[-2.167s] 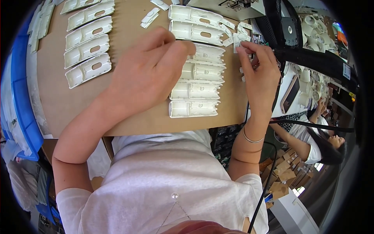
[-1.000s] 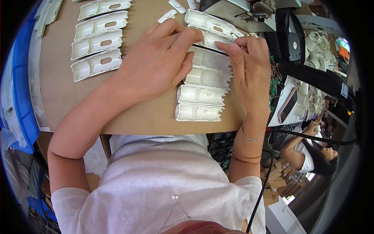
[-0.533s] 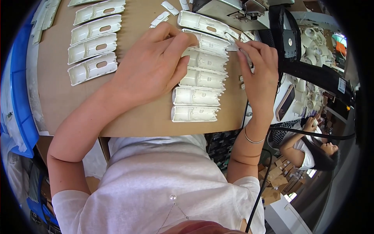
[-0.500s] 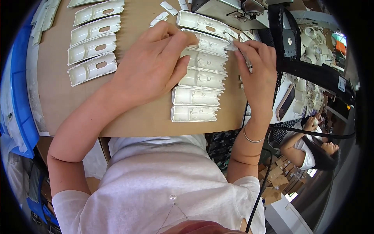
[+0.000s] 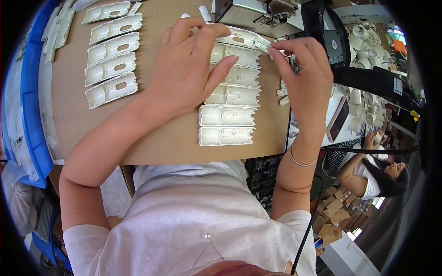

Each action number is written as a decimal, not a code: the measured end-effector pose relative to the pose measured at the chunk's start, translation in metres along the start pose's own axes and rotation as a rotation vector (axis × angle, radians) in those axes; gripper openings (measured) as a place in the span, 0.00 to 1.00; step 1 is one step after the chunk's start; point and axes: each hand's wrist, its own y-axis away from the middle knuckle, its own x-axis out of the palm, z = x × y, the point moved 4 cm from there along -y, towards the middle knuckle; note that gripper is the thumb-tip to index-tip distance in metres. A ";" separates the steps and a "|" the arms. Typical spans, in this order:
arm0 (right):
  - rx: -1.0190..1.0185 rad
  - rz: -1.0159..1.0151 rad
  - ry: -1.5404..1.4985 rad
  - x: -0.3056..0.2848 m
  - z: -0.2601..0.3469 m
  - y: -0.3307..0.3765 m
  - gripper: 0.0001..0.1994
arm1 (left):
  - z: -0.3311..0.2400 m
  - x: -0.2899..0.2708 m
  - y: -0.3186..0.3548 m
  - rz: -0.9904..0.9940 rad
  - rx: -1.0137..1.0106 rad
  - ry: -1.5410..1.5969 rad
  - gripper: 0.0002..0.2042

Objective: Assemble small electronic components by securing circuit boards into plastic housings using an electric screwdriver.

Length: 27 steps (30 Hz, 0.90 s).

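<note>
A column of white plastic half-shells (image 5: 225,116) lies on the brown board in front of me. The farthest one is a shell with an oval slot (image 5: 243,37), set against the others. My left hand (image 5: 184,69) hovers over the column's left side, fingers bent and thumb held apart; its index fingertip meets the left end of the slotted shell. With thumb and index finger, my right hand (image 5: 306,64) pinches a small white plastic piece (image 5: 262,44) at that shell's right end. The fingers partly hide this piece.
More slotted white shells (image 5: 112,66) form a column on the left. Small white pieces (image 5: 282,92) lie right of the middle column. A metal device (image 5: 260,16) stands at the back, beside a black strap-like arm (image 5: 368,80). A blue bin (image 5: 30,106) borders the left; a co-worker (image 5: 368,170) sits right.
My right hand has brought the small piece against the slotted shell's right end. My left index fingertip has shifted up to that shell, and the whole view has moved slightly.
</note>
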 end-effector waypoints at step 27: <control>0.260 0.332 0.159 0.002 -0.015 0.018 0.03 | 0.005 0.002 0.004 0.164 -0.040 -0.108 0.21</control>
